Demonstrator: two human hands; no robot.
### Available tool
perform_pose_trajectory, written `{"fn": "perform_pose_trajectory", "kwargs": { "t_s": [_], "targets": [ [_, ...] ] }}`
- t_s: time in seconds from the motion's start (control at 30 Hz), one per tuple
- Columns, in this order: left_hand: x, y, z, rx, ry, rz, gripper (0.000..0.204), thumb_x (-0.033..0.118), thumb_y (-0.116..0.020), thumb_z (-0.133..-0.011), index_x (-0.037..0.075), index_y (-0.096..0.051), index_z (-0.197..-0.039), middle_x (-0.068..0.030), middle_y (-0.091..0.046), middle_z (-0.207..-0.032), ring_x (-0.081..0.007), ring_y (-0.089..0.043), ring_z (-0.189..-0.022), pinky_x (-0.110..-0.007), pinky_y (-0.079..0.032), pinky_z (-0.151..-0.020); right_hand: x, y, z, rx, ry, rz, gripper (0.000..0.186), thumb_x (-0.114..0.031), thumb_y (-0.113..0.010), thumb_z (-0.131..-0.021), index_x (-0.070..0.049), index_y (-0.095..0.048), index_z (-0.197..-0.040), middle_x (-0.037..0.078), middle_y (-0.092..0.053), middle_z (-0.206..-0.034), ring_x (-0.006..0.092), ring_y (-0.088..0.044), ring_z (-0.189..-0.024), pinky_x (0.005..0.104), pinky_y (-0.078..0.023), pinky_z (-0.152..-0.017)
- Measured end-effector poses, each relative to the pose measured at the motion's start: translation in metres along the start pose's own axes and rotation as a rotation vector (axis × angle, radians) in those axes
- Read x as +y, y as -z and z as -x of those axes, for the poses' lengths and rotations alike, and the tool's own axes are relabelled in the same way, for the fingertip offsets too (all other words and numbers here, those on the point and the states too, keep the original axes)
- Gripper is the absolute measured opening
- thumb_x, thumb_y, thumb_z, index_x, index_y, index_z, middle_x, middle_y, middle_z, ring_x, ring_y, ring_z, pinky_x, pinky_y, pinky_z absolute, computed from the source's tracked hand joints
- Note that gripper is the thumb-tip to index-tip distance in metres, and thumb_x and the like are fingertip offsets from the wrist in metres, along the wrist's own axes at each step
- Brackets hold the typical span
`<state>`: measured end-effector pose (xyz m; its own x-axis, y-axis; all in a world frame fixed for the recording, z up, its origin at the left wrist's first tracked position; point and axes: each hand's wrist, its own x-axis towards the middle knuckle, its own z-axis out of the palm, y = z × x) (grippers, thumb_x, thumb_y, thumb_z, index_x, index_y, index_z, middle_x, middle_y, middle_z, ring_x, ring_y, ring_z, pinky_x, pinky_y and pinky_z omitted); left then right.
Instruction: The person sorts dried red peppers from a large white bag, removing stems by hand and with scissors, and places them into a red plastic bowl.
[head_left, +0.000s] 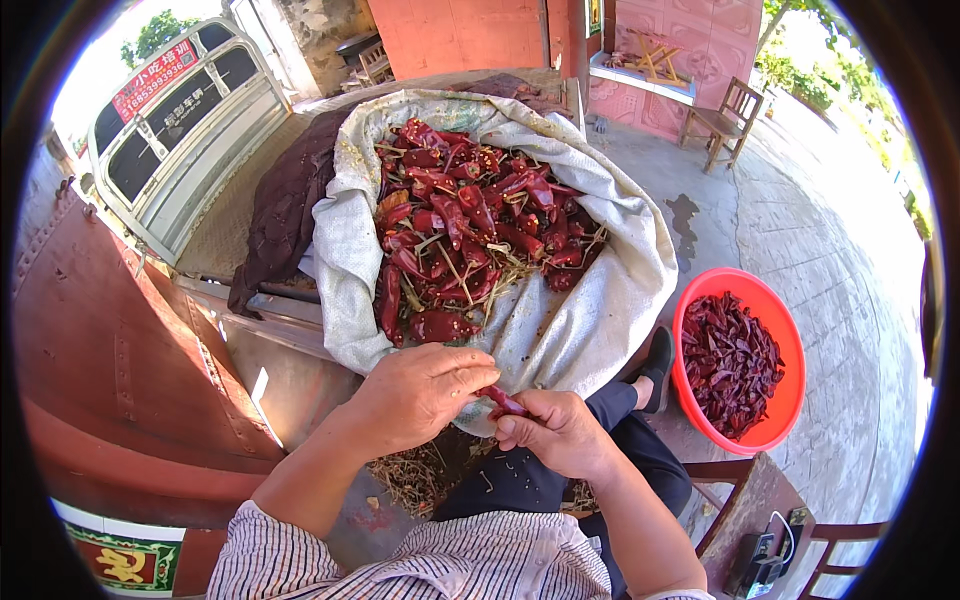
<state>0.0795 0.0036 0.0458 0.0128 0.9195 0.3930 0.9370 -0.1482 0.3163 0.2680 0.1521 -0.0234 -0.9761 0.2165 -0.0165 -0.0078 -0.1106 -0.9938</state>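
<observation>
One dried red chili pepper (505, 402) is held just in front of the sack's near edge. My right hand (562, 432) pinches it between thumb and fingers. From the other side, my left hand (425, 393) closes its fingertips at the chili's upper end; the exact pinch point is partly hidden. Beyond both hands stands a large white woven sack (610, 215) with its rim rolled down. Dark red dried chilies (470, 215), mixed with pale stems and loose seeds, fill its opening.
To my right on the floor sits a red plastic basin (795, 385) holding more chilies (730, 365). A small wooden bench (765, 500) carries a black device and white cable. Stem scraps (415, 480) lie below my hands. A truck bed (215, 200) and wooden chair (722, 122) stand farther off.
</observation>
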Motion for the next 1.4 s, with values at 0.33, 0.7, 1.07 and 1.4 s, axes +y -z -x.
{"fn": "perform_pose_trajectory", "kwargs": {
  "t_s": [0.33,0.7,1.07,1.4],
  "targets": [
    [0.008,-0.008,-0.002,-0.105,-0.061,-0.015,0.040,0.015,-0.081,-0.080,0.010,-0.076,-0.119,-0.0045,-0.073,-0.121,-0.0225,-0.072,-0.090,-0.038,-0.058,-0.075,-0.019,0.000,-0.003,0.014,-0.098,0.075,0.022,-0.022,-0.068,-0.106,0.000,-0.069,-0.112,0.004,-0.068,-0.082,0.0105,-0.063,-0.071,0.0311,-0.055,-0.067],
    [0.009,-0.006,-0.011,-0.071,-0.186,-0.151,0.035,0.017,-0.078,-0.084,0.011,-0.078,-0.118,-0.0016,-0.074,-0.118,-0.0185,-0.070,-0.085,-0.036,-0.055,-0.072,-0.025,0.019,-0.001,0.004,0.108,0.303,0.019,-0.017,-0.069,-0.104,0.001,-0.069,-0.096,0.010,-0.067,-0.078,0.0210,-0.065,-0.069,0.0340,-0.055,-0.067],
    [0.001,-0.001,-0.010,-0.160,-0.313,-0.206,0.016,0.019,-0.074,-0.084,0.011,-0.073,-0.098,-0.0003,-0.072,-0.105,-0.0174,-0.067,-0.080,-0.035,-0.049,-0.071,-0.033,0.020,0.000,-0.071,0.284,0.435,0.023,-0.021,-0.072,-0.101,0.000,-0.069,-0.094,0.016,-0.070,-0.084,0.0342,-0.070,-0.075,0.0406,-0.054,-0.067],
    [0.010,-0.011,-0.005,-0.201,-0.122,-0.109,0.020,0.014,-0.074,-0.083,0.011,-0.055,-0.078,-0.0050,-0.059,-0.073,-0.0270,-0.064,-0.065,-0.041,-0.048,-0.060,-0.010,-0.001,-0.001,0.178,0.371,0.443,0.023,-0.019,-0.070,-0.102,-0.001,-0.069,-0.088,0.014,-0.064,-0.072,0.0342,-0.064,-0.066,0.0415,-0.052,-0.063]
  ]
}}
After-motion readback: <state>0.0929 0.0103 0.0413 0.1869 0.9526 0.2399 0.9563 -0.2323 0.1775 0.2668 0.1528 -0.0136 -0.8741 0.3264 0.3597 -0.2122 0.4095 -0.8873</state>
